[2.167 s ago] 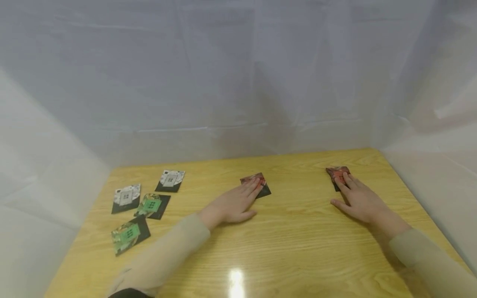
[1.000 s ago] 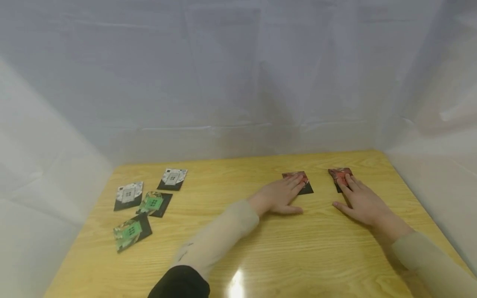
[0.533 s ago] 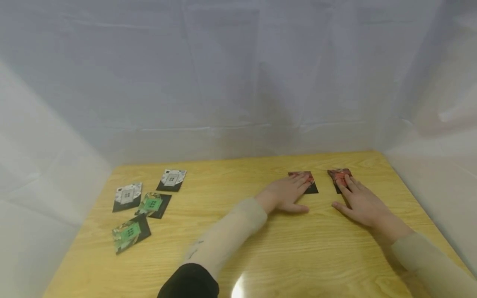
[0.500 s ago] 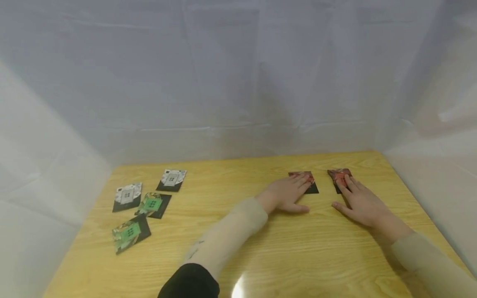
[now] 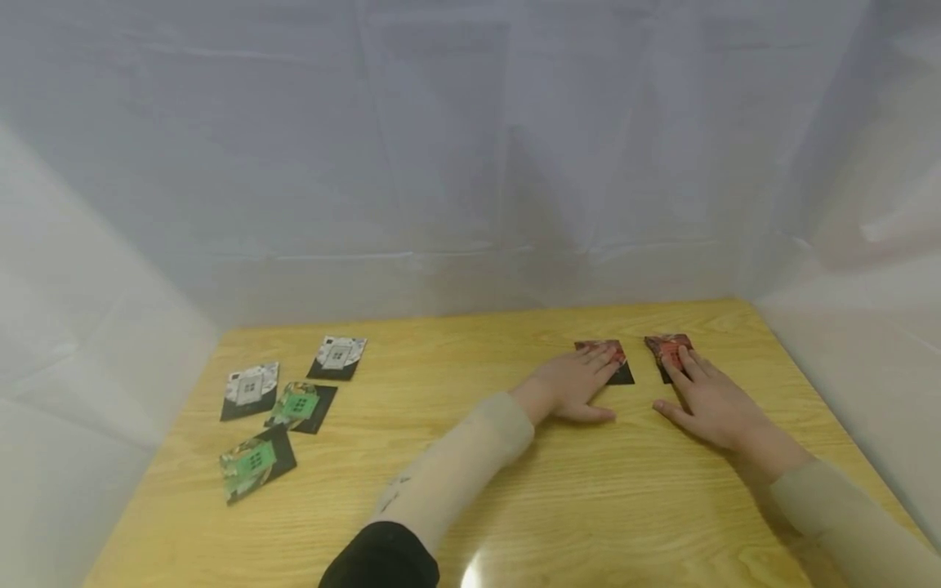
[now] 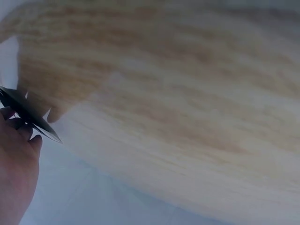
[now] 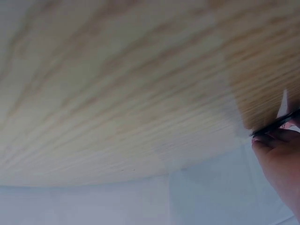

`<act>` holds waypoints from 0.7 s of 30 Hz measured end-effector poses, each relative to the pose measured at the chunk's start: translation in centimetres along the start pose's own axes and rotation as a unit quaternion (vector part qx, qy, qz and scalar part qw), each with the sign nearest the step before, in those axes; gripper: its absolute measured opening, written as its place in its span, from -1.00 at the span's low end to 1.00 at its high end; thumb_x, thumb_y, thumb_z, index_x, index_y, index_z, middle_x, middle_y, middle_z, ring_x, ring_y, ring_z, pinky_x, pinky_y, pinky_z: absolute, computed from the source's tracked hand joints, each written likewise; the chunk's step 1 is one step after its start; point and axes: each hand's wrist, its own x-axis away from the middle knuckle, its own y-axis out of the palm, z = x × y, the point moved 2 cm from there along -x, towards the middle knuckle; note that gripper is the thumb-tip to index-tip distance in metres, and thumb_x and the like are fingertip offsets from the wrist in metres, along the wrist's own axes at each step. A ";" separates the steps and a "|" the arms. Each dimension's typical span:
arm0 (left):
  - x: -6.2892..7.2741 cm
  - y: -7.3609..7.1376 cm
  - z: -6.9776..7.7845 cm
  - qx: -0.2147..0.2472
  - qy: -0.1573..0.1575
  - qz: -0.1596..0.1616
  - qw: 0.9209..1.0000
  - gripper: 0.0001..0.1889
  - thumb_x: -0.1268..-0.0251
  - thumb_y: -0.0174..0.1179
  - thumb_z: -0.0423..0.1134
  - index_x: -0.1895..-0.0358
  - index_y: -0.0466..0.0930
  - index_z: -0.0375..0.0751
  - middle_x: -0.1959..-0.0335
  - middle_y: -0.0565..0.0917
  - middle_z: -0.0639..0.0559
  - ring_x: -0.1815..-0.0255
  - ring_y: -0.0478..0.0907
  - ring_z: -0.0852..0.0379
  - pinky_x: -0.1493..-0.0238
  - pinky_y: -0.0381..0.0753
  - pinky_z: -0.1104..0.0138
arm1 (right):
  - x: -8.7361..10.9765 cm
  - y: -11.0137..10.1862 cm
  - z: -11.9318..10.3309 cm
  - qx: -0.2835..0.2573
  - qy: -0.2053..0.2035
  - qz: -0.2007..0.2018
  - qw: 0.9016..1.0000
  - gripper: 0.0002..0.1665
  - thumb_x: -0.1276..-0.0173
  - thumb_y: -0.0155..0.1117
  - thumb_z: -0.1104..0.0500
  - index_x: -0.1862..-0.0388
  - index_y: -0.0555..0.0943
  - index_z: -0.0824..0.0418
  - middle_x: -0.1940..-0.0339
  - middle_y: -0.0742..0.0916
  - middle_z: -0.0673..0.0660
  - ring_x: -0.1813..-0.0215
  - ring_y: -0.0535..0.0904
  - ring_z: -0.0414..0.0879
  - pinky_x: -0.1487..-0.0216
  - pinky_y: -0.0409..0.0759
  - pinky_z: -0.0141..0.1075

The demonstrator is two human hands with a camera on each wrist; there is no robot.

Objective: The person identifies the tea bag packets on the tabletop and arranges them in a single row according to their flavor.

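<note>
My left hand (image 5: 569, 384) lies flat with straight fingers on a small red-and-black packet (image 5: 623, 376), right of the table's middle. The fingers cover part of its printed red face. To its right, my right hand (image 5: 709, 400) spreads over a second red-and-black packet (image 5: 657, 345), whose surface looks crinkled. Bare wood shows between the two packets. In the left wrist view the packet's dark edge (image 6: 33, 115) is at the fingertips; the right wrist view shows a similar dark edge (image 7: 276, 125) by the right fingers.
On the left of the wooden table (image 5: 456, 351) lie two white-and-black packets, one nearer the back (image 5: 338, 358) and one further left (image 5: 250, 390). Two green-and-black packets (image 5: 301, 406) (image 5: 257, 463) lie in front of them. White sheeting (image 5: 441, 163) encloses the back and sides.
The left hand has slid its red packet rightward from the table's middle toward the other red one, slowing at the end. The right hand stays in place on its packet.
</note>
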 end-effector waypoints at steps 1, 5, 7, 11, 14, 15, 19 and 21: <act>0.0 0.0 0.0 -0.001 -0.001 -0.001 1.000 -0.04 -0.62 -0.31 0.46 -0.77 -0.22 -0.14 -0.81 -0.19 -0.09 -0.83 -0.25 0.03 -0.83 -0.18 0.28 | 0.0 0.0 0.0 0.002 0.000 0.000 1.000 0.04 -0.65 0.07 -0.30 -0.65 0.18 0.52 -0.64 0.19 0.66 -0.65 0.15 0.57 -0.62 0.27 0.36; 0.1 -0.1 0.1 -0.009 -0.001 -0.004 1.000 -0.05 -0.62 -0.32 0.45 -0.77 -0.22 -0.13 -0.81 -0.18 -0.07 -0.83 -0.26 0.05 -0.83 -0.20 0.28 | 0.0 0.1 -0.1 0.006 0.002 -0.003 1.000 0.05 -0.65 0.06 -0.31 -0.66 0.16 0.50 -0.65 0.19 0.65 -0.65 0.15 0.56 -0.62 0.27 0.36; 0.1 -0.1 0.1 -0.012 0.000 -0.004 1.000 -0.05 -0.63 -0.32 0.45 -0.77 -0.22 -0.13 -0.81 -0.18 -0.06 -0.83 -0.25 0.05 -0.83 -0.19 0.28 | 0.0 0.1 -0.1 0.004 0.003 -0.003 1.000 0.05 -0.65 0.06 -0.31 -0.66 0.16 0.50 -0.65 0.18 0.65 -0.65 0.14 0.56 -0.62 0.27 0.36; -0.1 -0.1 0.2 -0.011 -0.001 -0.006 1.000 -0.05 -0.63 -0.33 0.45 -0.77 -0.23 -0.12 -0.82 -0.16 -0.05 -0.83 -0.23 0.06 -0.83 -0.17 0.29 | 0.0 0.2 -0.1 -0.001 0.002 -0.002 1.000 0.05 -0.65 0.07 -0.31 -0.66 0.15 0.50 -0.65 0.19 0.65 -0.65 0.14 0.56 -0.62 0.26 0.36; -0.2 -0.1 0.1 -0.012 -0.002 -0.005 1.000 -0.06 -0.63 -0.33 0.45 -0.77 -0.24 -0.12 -0.82 -0.16 -0.04 -0.83 -0.23 0.06 -0.83 -0.17 0.29 | 0.0 0.2 -0.1 -0.001 0.002 0.000 1.000 0.04 -0.65 0.07 -0.30 -0.66 0.16 0.50 -0.64 0.20 0.65 -0.65 0.15 0.56 -0.62 0.25 0.36; -0.2 -0.1 0.1 -0.012 -0.002 -0.004 1.000 -0.06 -0.63 -0.33 0.44 -0.77 -0.24 -0.12 -0.82 -0.17 -0.05 -0.83 -0.23 0.06 -0.83 -0.17 0.29 | 0.0 0.2 -0.1 0.000 0.002 0.000 1.000 0.04 -0.65 0.07 -0.30 -0.66 0.16 0.50 -0.64 0.20 0.66 -0.65 0.15 0.56 -0.62 0.26 0.36; -0.2 -0.1 0.0 -0.007 -0.004 0.005 1.000 -0.05 -0.63 -0.32 0.44 -0.77 -0.28 -0.12 -0.82 -0.20 -0.06 -0.84 -0.26 0.05 -0.83 -0.21 0.27 | 0.0 0.3 -0.1 -0.001 0.003 0.002 1.000 0.04 -0.65 0.08 -0.30 -0.66 0.16 0.51 -0.64 0.20 0.66 -0.65 0.15 0.56 -0.62 0.25 0.36; -0.1 -0.1 0.0 -0.003 -0.003 0.010 1.000 -0.05 -0.63 -0.32 0.43 -0.77 -0.30 -0.12 -0.82 -0.21 -0.07 -0.84 -0.27 0.04 -0.83 -0.22 0.27 | 0.0 0.3 -0.1 -0.004 0.003 0.001 1.000 0.04 -0.65 0.08 -0.29 -0.66 0.16 0.51 -0.64 0.19 0.66 -0.65 0.15 0.56 -0.62 0.24 0.37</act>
